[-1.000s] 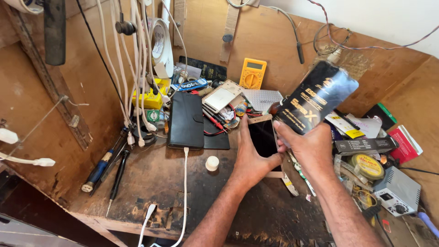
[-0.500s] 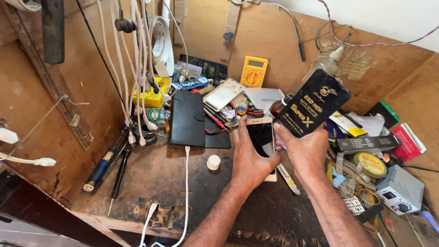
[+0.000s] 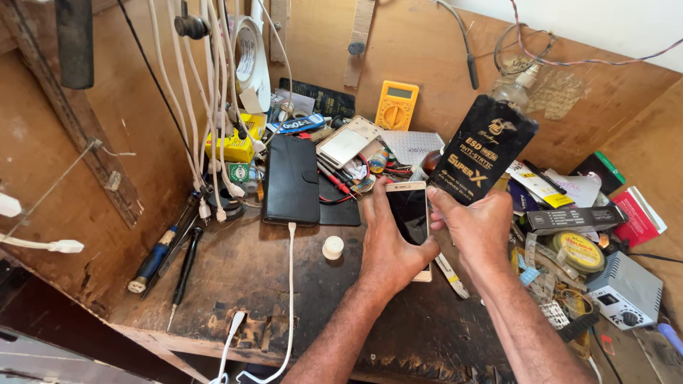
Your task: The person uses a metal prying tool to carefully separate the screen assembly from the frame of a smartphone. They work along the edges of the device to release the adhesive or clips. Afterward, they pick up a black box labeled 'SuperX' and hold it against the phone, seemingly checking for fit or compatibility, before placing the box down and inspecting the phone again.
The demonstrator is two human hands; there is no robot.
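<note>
**Two things in two hands above a crowded bench**

While your left hand [image 3: 388, 249] wraps around the smartphone [image 3: 409, 213], thumb along its left edge and fingers curled under, the phone sits low above the middle of the workbench [image 3: 284, 284], its dark screen facing up. Your right hand [image 3: 473, 231] pinches the bottom of a black flat packet [image 3: 484, 160] between thumb and fingers, and also touches the phone's right edge. That shared grip looks like the weak point: the packet stands tall and tilted, so it could lever out of your fingers, or the phone could slide free and land on the bench.

Just beside the phone, a small white cap [image 3: 332, 247] lies loose, and a narrow flat strip [image 3: 452, 274] lies under your right wrist; either could be knocked off. A white charging cable [image 3: 290, 299] runs toward the front edge and could snag a forearm. Toward the back, a black wallet case [image 3: 290, 181], a yellow multimeter [image 3: 396, 104] and a heap of small parts crowd the space. Near the right edge, a roll of solder wire [image 3: 578, 250] and a grey power unit [image 3: 626, 288] hem you in. Screwdrivers [image 3: 167, 249] lie near the left edge.
</note>
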